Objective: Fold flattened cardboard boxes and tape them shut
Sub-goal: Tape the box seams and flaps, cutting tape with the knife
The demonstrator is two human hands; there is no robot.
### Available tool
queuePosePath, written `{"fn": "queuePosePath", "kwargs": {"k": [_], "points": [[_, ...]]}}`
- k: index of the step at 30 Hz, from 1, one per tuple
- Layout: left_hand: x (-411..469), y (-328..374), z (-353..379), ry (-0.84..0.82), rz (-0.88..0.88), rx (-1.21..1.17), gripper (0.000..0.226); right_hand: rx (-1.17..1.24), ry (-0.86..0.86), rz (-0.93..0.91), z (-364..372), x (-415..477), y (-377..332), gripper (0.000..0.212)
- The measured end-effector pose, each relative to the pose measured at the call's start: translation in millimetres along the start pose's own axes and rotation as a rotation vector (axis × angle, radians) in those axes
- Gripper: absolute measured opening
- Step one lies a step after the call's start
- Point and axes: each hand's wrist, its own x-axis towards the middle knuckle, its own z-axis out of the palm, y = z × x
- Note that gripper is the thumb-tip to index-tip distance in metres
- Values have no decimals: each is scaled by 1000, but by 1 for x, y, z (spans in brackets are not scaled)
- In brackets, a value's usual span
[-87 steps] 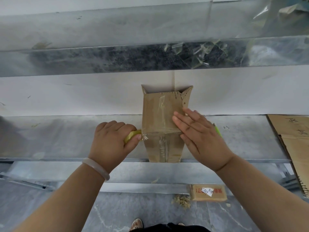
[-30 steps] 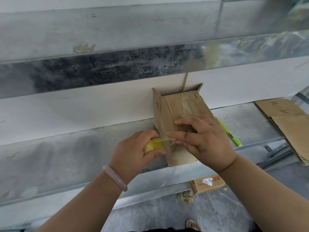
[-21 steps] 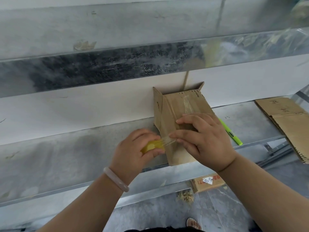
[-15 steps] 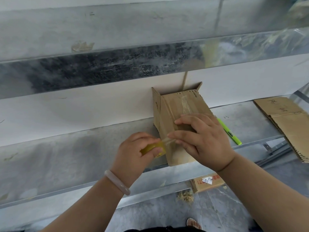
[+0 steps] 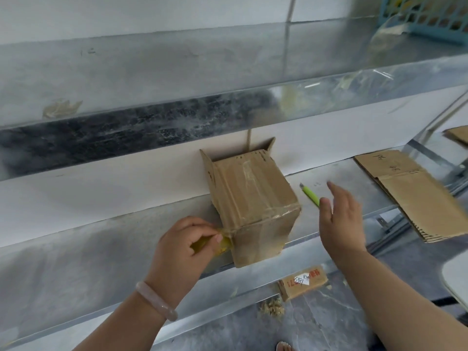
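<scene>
In the head view, the box (image 5: 253, 198) sits at the front edge of the shelf (image 5: 101, 249), about midway along it, with its open flaps toward the wall. The left hand (image 5: 182, 252) is curled round a yellow roll (image 5: 224, 244), held against the box's lower left corner. A clear strip (image 5: 273, 214) runs from there across the box's near top edge. The right hand (image 5: 340, 219) is spread open and holds nothing. It hangs just right of the box, apart from it, above a green pen (image 5: 310, 195). To me the step looks like finishing this 1 strip. I would keep the tape taut, part it close to the corner, then rub the end flat down the left side so it cannot lift. A bracing palm on top would help, since a light box this near the edge could skid or tip under a sideways tug. The pen lies near the box's right side and is the 1 thing close enough to be knocked. The flats (image 5: 417, 198) lie stacked at the shelf's right end, well apart. A teal basket (image 5: 425, 16) sits at the far right of the upper shelf. On the floor below the front edge lies a small labelled carton (image 5: 302, 281).
</scene>
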Motion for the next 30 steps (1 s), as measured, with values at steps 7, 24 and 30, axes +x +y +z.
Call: {"fn": "queuePosePath", "kwargs": {"k": [7,24,30], "points": [[0,7,0,29,-14,-25,8,-351,-529,225,26,36,57,53],[0,6,0,12,0,-23,13,129,-264,428,22,14,14,36],[-2,2,-1,20,4,-26,5,416,-91,197,-34,-53,-44,32]]}}
